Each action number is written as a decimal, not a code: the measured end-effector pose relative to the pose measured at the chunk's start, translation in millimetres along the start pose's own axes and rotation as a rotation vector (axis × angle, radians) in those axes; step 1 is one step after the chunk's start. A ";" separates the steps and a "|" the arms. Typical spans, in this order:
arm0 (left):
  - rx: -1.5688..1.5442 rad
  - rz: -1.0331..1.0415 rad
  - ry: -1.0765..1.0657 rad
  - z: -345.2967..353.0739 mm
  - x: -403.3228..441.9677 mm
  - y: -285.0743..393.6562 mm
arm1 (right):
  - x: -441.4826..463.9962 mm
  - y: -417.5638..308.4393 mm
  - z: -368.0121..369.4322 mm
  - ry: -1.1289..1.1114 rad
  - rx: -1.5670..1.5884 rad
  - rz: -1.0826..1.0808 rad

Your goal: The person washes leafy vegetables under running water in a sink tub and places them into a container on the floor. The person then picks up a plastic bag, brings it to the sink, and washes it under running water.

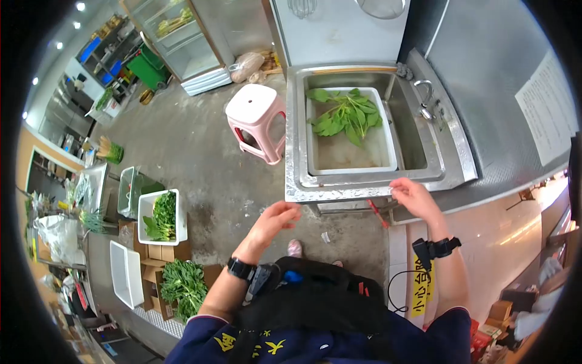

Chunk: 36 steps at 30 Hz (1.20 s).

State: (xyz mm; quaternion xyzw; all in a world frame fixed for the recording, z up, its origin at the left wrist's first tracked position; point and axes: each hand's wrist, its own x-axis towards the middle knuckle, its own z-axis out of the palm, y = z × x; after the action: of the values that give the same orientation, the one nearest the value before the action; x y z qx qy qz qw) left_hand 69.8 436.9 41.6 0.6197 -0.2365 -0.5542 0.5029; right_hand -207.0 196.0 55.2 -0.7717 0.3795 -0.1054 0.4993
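My left hand [279, 219] hangs just off the front left corner of the metal sink [339, 193], its fingers loosely bent and nothing visible in them. At the sink's front edge is my right hand [414, 198], its fingers slightly bent and apart with nothing seen in them; I cannot tell whether it touches the rim. Inside the sink sits a white tub [313, 145] with a little cloudy water at its bottom. A bunch of leafy greens [348, 115] lies in the far part of the tub. The faucet [426, 100] stands on the right side.
A pinkish plastic stool [253, 109] stands left of the sink. Further left are a white tub of greens [160, 215], a white bin [124, 273] and a cardboard box [154, 294] with more greens. A glass-door cabinet [188, 45] and a green wheeled bin [147, 67] stand behind.
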 end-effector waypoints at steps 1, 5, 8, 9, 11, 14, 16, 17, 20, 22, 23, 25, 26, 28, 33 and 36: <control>-0.004 -0.003 0.014 10.6 13.9 16.3 | 12.5 -7.7 -12.5 -0.018 -0.065 -0.013; -0.188 -0.016 -0.098 42.2 76.8 65.9 | 86.4 -1.4 -41.8 -0.039 -0.194 -0.117; -0.370 0.032 -0.151 53.9 142.3 84.5 | 143.8 8.9 -44.1 -0.148 -0.098 0.070; -0.471 0.064 -0.187 55.5 165.9 86.4 | 163.2 18.9 -40.6 -0.148 -0.247 0.068; -0.647 0.016 -0.149 57.7 210.4 86.4 | 188.8 15.6 -39.2 -0.131 -0.625 -0.033; -0.830 -0.058 -0.032 57.0 249.9 95.6 | 241.9 36.8 -25.1 -0.141 -0.782 0.044; -0.803 -0.079 -0.020 53.6 263.1 95.3 | 274.1 64.0 -11.3 -0.108 -0.778 0.060; -0.744 -0.086 0.020 51.5 268.8 95.8 | 288.5 68.8 -2.1 -0.125 -0.658 0.241; -0.691 -0.118 0.089 41.0 284.0 83.5 | 312.8 79.9 26.0 -0.126 -0.490 0.488; -0.681 -0.172 0.121 39.6 288.4 77.3 | 326.6 101.9 36.4 -0.099 -0.445 0.556; -0.677 -0.212 0.147 39.1 291.3 74.4 | 333.1 119.9 40.9 -0.130 -0.360 0.542; -0.621 -0.213 0.166 40.0 293.7 71.4 | 330.9 129.0 34.9 -0.174 -0.274 0.547; -0.568 -0.194 0.181 42.0 293.4 69.5 | 332.3 132.6 23.2 -0.073 -0.184 0.518; -0.400 -0.107 0.222 46.6 298.1 62.0 | 328.1 89.0 -15.8 -0.027 -0.027 0.457; 0.363 0.432 0.287 83.1 299.3 105.0 | 310.1 -24.1 -94.6 -0.286 0.292 0.552; 0.711 0.908 0.288 105.2 311.9 124.8 | 305.2 -46.8 -98.5 -0.432 0.334 0.600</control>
State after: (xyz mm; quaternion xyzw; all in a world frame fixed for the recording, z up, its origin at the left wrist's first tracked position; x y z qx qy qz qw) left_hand 90.9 85.9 24.7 0.6560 -0.5783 -0.0805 0.4782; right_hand -27.3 -73.0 76.3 -0.5391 0.4521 0.1493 0.6947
